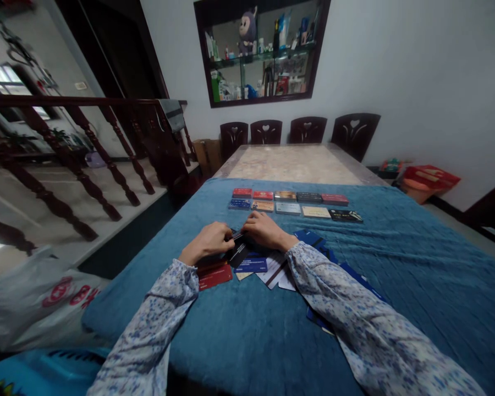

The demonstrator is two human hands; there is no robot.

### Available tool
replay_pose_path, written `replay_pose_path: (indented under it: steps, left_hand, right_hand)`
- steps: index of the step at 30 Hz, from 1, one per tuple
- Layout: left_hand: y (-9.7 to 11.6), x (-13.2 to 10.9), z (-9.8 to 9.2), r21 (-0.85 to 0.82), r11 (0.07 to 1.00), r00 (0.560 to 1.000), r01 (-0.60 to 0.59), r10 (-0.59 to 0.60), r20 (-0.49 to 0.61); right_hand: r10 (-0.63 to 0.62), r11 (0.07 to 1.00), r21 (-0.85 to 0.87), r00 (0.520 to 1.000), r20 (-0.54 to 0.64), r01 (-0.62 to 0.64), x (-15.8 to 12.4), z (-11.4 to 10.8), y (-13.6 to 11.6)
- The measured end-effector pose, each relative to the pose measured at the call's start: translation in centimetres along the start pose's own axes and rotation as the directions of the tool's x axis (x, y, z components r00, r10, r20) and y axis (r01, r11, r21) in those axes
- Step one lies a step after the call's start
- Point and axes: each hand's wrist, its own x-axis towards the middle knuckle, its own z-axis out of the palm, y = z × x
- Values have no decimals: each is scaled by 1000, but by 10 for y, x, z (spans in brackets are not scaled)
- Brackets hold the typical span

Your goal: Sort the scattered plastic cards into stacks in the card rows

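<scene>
My left hand [214, 241] is closed, thumb and fingers pinching a black card [239, 253] with pale print. My right hand [264, 229] curls over the far end of the same dark card, its fingertips partly hidden. Beneath and around both hands lie loose cards: a red card [215, 277], a blue card [252, 265], a white card with a dark stripe [273, 271] and a pale yellow card [243, 275]. More blue cards [309, 238] spread to the right, some partly covered by my right sleeve.
Beyond my hands, neat card stacks stand in two rows, among them a red stack [242, 193], a silver stack [287, 208] and a black stack [345, 215]. A blue cloth [214, 341] covers the table's near part. Dark chairs [266, 132] line the far end.
</scene>
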Motion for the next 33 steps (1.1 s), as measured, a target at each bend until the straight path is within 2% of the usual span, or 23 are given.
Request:
replay_pose_path:
  steps: [7,15,21,26,29,33]
  left_hand:
    - [-19,1,2,-42,999,995,-28,23,-99]
    - [-30,5,6,-61,998,993,-25,18,-112]
    - [-39,10,18,-194,980,972,-43,-4,-234]
    - [-43,13,28,-230,973,951,-31,-42,-306]
    - [-43,14,31,-236,971,945,-32,-48,-324]
    - [-43,16,35,-235,972,948,-8,-68,-312]
  right_hand:
    - [67,998,-13,995,-75,-68,3,-2,-1]
    - [139,990,10,984,-111,-139,0,-2,-4]
    - [234,971,-9,964,-128,-237,0,-3,-9]
    - [240,969,-25,958,-157,-247,-1,2,-8]
    - [252,965,-33,957,-141,-259,-2,3,-7]
    - [293,955,-41,954,-62,-295,-2,1,-10]
